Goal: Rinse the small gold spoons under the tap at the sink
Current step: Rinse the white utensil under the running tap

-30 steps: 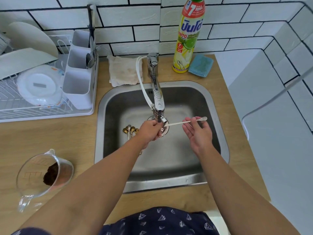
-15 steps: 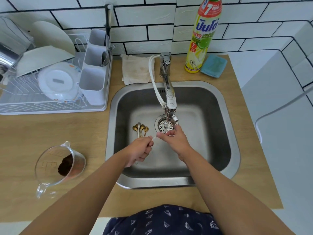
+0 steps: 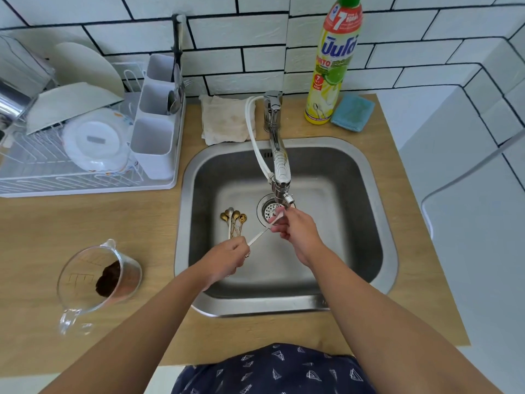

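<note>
While both hands' fingers pinch one slim pale spoon [image 3: 260, 236] (ends only), gold spoons [image 3: 233, 223] lie bunched nearby.

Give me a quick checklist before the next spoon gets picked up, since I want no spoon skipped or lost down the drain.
1. Spoon in hand held at both ends: left hand grips the handle, right hand fingers pinch the bowl end. Ok.
2. Bowl end sits right below the tap spout. Ok.
3. Water running: no stream can be made out. Cannot tell.
4. Drain strainer in place, so no spoon can slip through. Ok.
5. Gold spoons waiting on the sink floor, left of the drain, within reach. Ok.
6. Held spoon clean: too small to judge. Cannot tell.
</note>
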`<state>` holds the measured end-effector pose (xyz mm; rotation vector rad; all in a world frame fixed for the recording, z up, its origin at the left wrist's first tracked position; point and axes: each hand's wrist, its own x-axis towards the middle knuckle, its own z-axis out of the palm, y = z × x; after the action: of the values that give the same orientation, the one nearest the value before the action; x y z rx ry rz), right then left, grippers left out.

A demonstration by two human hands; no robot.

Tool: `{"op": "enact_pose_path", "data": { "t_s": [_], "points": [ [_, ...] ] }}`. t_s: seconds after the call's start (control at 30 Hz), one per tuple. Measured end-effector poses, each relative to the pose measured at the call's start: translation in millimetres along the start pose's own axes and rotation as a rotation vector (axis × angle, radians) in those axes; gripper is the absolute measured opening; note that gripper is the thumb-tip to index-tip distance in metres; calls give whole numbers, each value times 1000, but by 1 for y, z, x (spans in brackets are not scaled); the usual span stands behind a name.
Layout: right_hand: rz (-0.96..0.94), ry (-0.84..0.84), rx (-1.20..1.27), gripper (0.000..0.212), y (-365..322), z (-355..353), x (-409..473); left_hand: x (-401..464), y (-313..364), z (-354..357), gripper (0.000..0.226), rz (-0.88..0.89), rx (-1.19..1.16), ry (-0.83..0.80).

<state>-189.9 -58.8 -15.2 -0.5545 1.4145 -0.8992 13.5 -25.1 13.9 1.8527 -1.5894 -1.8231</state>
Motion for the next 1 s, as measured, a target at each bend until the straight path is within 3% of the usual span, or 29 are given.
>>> {"op": "enact_pose_path", "data": {
  "t_s": [0.07,0.2,0.3,0.4,0.57,0.63,0.7,0.77,0.83,0.9,1.0],
  "points": [
    [0,0,31,27,0,0,0,-2,-2,-2,30,74,103,110],
    [41,-185,73,9,2,1,-2,-2,-4,-10,34,79,201,158],
    [75,-251,238,13,-1,6,-4,1,-1,-14,36,-49,-68,59],
    [28,-99,271,7,-8,6,-3,5,3,-10,45,-113,-235,13],
    [-89,171,325,18,-18,-8,-1,34,22,9,38,91,60,153],
    [-124,227,323,18,-23,-21,-2,52,38,15,25,117,-116,132],
    [-140,256,315,11,-28,-36,-3,68,57,20,15,90,-467,66],
    [-152,277,324,5,-34,-50,-4,79,70,22,17,66,-731,-3],
    [-159,286,323,7,-38,-59,-4,83,75,24,16,64,-810,-67],
    [-156,264,346,7,-40,-63,-5,79,73,26,15,73,-697,-110],
    [-108,184,383,13,-36,-51,-4,63,60,24,24,128,-276,-123]
  ]
}}
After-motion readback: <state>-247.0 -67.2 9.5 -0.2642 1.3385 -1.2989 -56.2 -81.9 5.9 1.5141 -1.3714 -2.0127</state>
